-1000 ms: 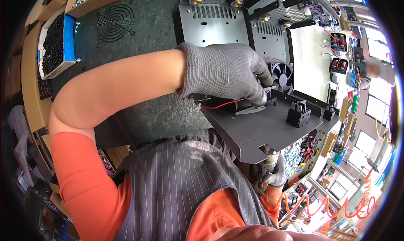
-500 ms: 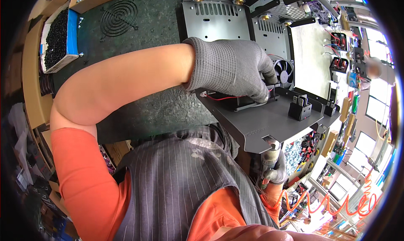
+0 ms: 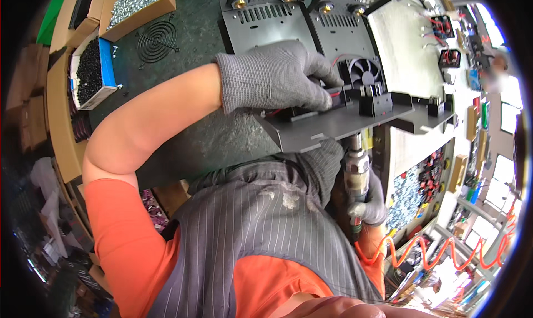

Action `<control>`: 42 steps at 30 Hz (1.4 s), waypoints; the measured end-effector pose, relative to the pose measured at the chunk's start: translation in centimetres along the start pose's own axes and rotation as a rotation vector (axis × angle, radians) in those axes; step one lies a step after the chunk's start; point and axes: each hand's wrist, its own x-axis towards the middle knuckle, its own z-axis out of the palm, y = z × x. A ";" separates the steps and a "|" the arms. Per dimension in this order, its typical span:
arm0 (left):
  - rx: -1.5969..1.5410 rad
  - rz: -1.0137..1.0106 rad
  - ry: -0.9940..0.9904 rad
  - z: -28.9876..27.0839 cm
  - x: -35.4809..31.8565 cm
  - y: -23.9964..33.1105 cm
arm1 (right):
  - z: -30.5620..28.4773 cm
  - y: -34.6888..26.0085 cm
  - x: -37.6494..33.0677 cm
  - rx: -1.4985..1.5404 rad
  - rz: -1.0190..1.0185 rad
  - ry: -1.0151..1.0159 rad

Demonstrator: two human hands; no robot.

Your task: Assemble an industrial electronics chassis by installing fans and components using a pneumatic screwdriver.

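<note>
While left hand (image 3: 272, 79) presses small black part onto tilted chassis plate (image 3: 333, 126), right hand (image 3: 371, 202) grips pneumatic screwdriver (image 3: 355, 171) beneath; fastening step, next likely needs bit aligned from underneath.

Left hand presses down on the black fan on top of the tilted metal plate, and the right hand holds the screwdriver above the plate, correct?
Not quite. In the head view the right hand holds the screwdriver below the metal plate, pointing up at its underside. The left hand does press on the black fan on top.

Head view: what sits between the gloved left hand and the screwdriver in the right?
In the head view, the dark metal panel lies between them: the left hand presses parts on top, and the pneumatic screwdriver in the right hand points up at its underside.
</note>
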 end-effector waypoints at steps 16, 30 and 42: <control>1.044 0.488 0.623 -1.4 -2.0 -3.6 | 0.4 6.2 4.5 -0.045 -0.094 -0.219; 1.390 -0.317 1.014 -5.3 -20.5 -9.6 | 2.9 6.1 3.7 -0.161 -0.072 -0.416; 1.338 -0.628 0.914 -4.1 -18.1 -13.7 | 2.8 8.0 4.3 0.006 -0.025 -0.375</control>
